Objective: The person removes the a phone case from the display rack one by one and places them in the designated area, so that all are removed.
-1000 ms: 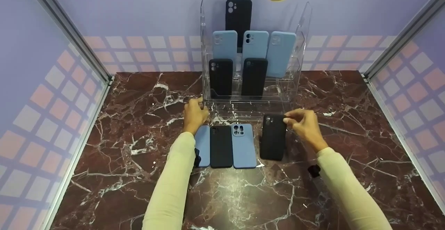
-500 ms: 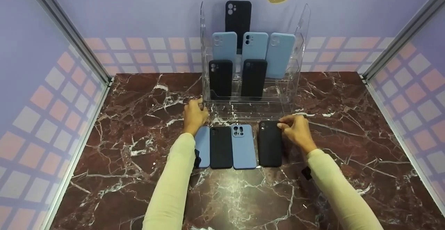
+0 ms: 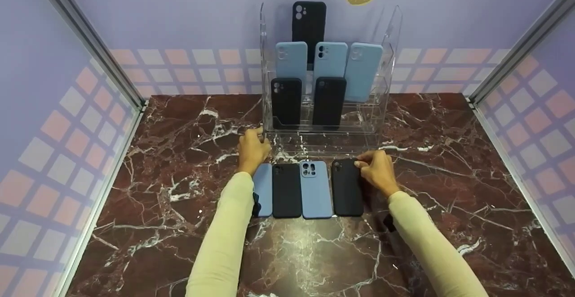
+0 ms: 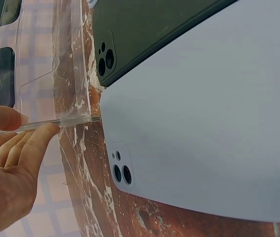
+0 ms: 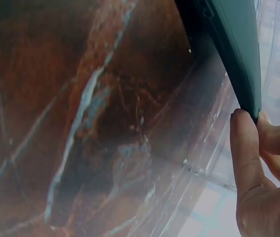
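My right hand [image 3: 378, 171] pinches the top right corner of a black phone case [image 3: 347, 189] between thumb and fingers, low over the table at the right end of a row. In the right wrist view this case [image 5: 241, 59] shows edge-on, tilted against the marble. Beside it lie a blue phone case [image 3: 316, 193], another black case [image 3: 287, 193] and, at the left, a blue case [image 3: 264, 193] partly covered by my left forearm. My left hand [image 3: 253, 151] grips the front left edge of a clear acrylic stand [image 3: 323, 140], thumb on one side and fingers on the other.
On the stand's tiers lean black cases in front [image 3: 286, 104], light blue cases [image 3: 330, 59] behind them and one black case [image 3: 310, 20] at the top. The dark red marble table [image 3: 179, 238] runs back to a lilac wall [image 3: 188, 14], with side panels left and right.
My right hand has brought the black case left and toward me, lower and closer to the row's blue case. The left hand has stayed at the stand's edge.
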### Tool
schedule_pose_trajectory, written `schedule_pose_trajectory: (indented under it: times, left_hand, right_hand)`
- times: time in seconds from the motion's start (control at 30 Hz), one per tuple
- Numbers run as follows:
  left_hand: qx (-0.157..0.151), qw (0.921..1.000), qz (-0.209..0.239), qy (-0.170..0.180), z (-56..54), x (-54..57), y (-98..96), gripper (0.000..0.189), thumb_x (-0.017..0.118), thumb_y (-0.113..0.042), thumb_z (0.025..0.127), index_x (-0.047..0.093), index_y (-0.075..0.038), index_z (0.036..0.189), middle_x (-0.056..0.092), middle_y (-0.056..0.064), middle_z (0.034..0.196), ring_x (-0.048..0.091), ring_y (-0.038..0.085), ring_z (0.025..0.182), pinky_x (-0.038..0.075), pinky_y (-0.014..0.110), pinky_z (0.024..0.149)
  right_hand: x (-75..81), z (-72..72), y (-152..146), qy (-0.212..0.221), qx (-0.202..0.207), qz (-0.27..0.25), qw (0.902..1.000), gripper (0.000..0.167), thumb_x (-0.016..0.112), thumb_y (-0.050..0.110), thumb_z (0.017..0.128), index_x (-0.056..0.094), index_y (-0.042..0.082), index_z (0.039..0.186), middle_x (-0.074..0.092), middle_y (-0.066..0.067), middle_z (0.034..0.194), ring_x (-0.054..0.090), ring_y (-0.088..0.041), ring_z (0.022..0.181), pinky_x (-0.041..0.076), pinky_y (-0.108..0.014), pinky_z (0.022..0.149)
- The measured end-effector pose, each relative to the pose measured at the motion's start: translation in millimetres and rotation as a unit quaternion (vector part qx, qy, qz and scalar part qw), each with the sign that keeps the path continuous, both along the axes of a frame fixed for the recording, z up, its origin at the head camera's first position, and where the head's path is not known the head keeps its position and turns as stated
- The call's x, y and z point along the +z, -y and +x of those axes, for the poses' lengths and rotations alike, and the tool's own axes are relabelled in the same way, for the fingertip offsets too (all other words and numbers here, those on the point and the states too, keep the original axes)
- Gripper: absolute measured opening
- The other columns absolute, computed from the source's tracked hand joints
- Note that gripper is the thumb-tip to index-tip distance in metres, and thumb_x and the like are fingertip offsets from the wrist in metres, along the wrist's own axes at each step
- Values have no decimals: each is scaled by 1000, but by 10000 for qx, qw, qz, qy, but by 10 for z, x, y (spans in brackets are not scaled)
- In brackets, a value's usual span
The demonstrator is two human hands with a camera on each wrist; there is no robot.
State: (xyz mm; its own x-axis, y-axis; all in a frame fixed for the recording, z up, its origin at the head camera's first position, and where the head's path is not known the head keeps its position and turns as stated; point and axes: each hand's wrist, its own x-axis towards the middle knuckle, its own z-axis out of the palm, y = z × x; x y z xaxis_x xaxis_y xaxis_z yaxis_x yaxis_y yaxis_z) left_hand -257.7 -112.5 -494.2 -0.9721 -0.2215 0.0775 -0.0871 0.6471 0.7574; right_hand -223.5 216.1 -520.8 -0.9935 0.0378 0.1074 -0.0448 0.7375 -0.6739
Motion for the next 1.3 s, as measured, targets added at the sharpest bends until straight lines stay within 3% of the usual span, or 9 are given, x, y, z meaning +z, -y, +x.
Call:
schedule_pose_trajectory:
  times: [0.63,1.3]
  left_hand:
    - [38,9999,109,52,14,5,-5,43,70,-6,87,69,-7,130,76,12,109,70,35,106,51,50,92]
    - [8,9998,99,147,11,21,2,44,68,-9,91,66,-7,134,74,12,114,67,35,113,49,50,97]
  right_hand:
    - [-89,-43,192,296,-34,-95,9995,16,76,9,86,79,-1,98,76,-17,92,71,-36,91,52,-51,86]
    - [-92,-52,420,167,232,-77,9996,17,76,8,87,79,-1,101,76,-17,96,72,-37,94,53,-52,86]
